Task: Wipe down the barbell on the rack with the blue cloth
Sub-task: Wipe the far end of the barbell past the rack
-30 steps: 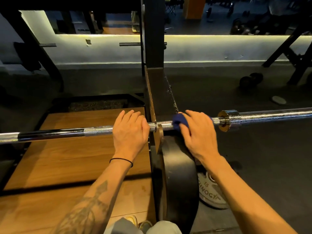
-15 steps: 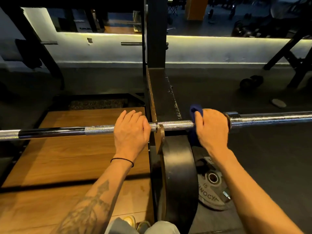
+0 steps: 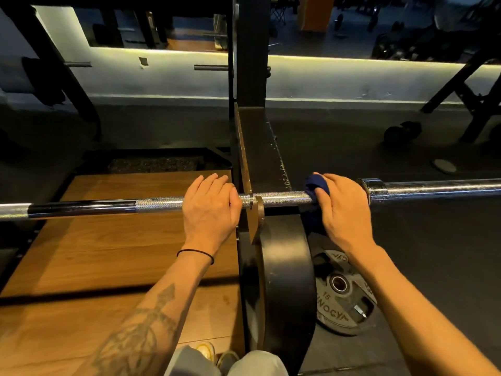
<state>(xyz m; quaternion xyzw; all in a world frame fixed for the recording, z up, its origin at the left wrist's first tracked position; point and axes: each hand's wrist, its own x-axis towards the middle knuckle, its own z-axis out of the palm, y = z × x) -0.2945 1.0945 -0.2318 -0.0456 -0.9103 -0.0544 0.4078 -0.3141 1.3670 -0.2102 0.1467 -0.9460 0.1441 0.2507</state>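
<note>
On rack hooks, head view: barbell [image 3: 284,198], rigid steel, heavy, knurled shaft grippy. Left hand [image 3: 210,210] wraps the bare shaft, steadying. Right hand [image 3: 343,210] clamps soft, light blue cloth [image 3: 315,185] around the shaft beside the collar.

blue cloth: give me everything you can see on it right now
The blue cloth is dark navy, soft fabric, bunched rather than flat. It is wrapped over the barbell shaft between the rack hook and the collar, with a loose tail hanging below the bar. The right hand grips it around the bar, covering most of it; only a bunched part by the thumb and the tail show. The left hand does not touch it. Its full size and any pattern cannot be told.
</note>
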